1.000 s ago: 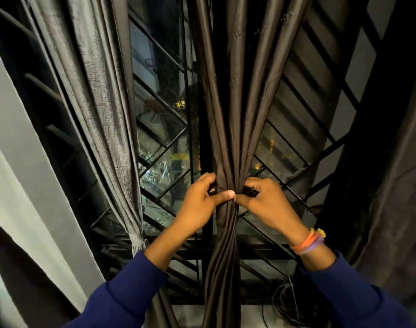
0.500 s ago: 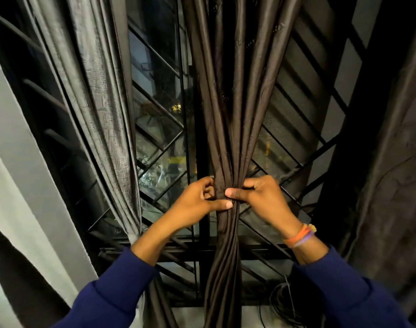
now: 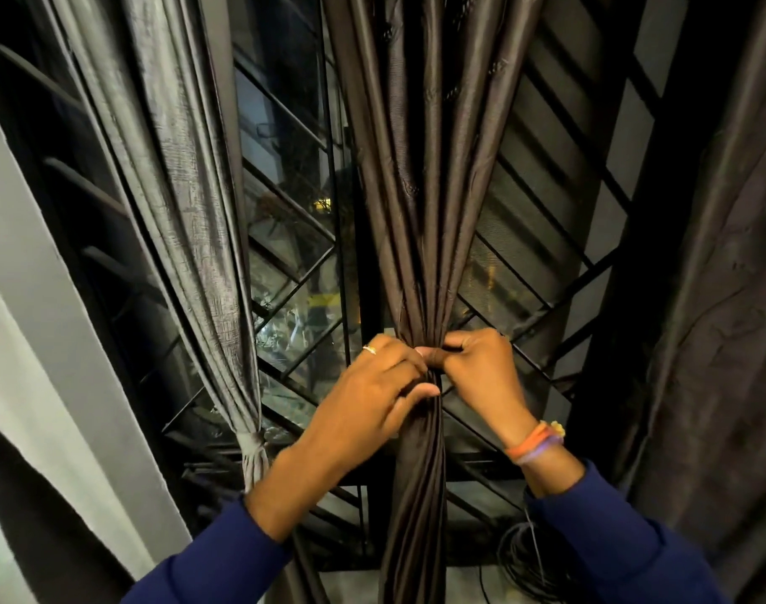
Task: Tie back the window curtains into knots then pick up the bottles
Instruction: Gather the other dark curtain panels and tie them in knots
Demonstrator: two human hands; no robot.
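Window glass (image 3: 294,272) fills the far middle of the scene behind a black metal grille (image 3: 560,237) of slanted bars, with night lights showing through it. A pale wall (image 3: 45,324) runs along the left, and a coil of black cable (image 3: 525,564) lies low on the right near the sill.

Three curtains hang here. The grey curtain (image 3: 189,202) on the left has a rough, shiny weave and is already cinched into a small knot (image 3: 254,444) low down. The dark brown curtain (image 3: 420,189) in the middle is smooth and satiny, its long folds drawn together into a narrow waist, below which it falls in a twisted rope. Another dark curtain (image 3: 717,342) hangs loose at the right edge.

Both hands meet at the brown curtain's waist. The left hand (image 3: 372,394), a ring on one finger, wraps around the gathered cloth with its thumb across the front. The right hand (image 3: 481,368), coloured bands on its wrist, pinches the same bunch from the other side, knuckles touching the left hand.
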